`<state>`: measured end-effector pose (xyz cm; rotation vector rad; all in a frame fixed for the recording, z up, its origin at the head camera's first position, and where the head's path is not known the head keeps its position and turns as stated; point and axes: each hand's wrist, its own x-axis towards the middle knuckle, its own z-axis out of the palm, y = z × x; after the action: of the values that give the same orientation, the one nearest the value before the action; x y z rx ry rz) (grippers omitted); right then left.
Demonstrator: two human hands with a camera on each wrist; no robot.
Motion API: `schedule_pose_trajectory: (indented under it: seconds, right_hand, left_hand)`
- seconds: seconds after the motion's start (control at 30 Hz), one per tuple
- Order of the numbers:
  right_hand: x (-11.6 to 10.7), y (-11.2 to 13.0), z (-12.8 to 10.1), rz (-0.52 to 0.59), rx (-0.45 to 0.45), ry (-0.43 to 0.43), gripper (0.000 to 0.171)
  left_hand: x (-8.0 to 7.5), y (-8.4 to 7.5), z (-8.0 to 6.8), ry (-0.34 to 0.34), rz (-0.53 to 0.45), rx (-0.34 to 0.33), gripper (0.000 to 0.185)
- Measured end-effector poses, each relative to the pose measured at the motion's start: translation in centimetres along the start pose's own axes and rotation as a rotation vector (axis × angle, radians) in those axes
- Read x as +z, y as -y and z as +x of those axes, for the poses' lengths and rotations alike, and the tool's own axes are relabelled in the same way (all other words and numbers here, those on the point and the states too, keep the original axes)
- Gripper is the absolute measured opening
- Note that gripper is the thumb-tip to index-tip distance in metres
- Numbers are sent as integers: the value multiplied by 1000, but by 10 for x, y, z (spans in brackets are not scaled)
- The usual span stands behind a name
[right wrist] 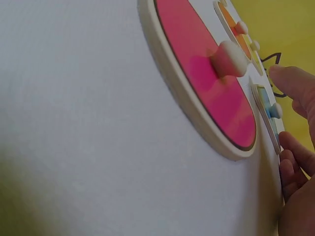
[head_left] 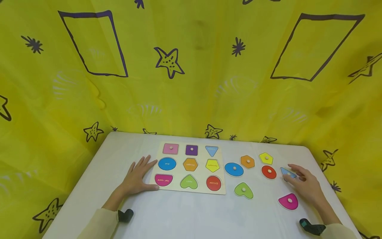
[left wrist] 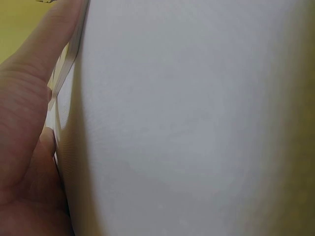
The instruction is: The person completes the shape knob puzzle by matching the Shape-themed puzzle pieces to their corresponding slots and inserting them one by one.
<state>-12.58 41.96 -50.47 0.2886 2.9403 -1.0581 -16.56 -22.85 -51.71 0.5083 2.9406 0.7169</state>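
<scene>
A light wooden shape puzzle board [head_left: 179, 190] lies left of centre on the table. My left hand [head_left: 138, 176] rests with spread fingers at its left edge, thumb by the lower left corner; in the left wrist view the thumb [left wrist: 29, 88] lies beside the board's edge. At the right, my right hand [head_left: 307, 186] reaches over a blue triangle piece [head_left: 286, 172]. Thumb and fingers stand apart around its round knob [right wrist: 276, 110] in the right wrist view, with fingertips close to the piece's edge. A magenta half-round piece [head_left: 288, 201] lies just below this hand.
Between board and right hand lie a blue oval [head_left: 231, 169], orange hexagon [head_left: 247, 162], yellow pentagon [head_left: 265, 159], red circle [head_left: 268, 173] and green heart [head_left: 242, 191], all knobbed. A pink rectangle [head_left: 167, 150] and purple square [head_left: 191, 152] sit in the board. A yellow curtain [head_left: 197, 89] hangs behind.
</scene>
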Motion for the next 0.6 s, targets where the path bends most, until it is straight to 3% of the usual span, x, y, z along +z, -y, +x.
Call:
schedule_pose_trajectory:
  seconds: [0.3, 0.6]
  right_hand:
    - [-1, -2, -2, 27, 37, -4, 72]
    - [2, -7, -3, -1, 17, -64, 56]
  left_hand:
    - [-1, 1, 1, 4, 2, -2, 106]
    - [0, 2, 1, 12, 7, -15, 105]
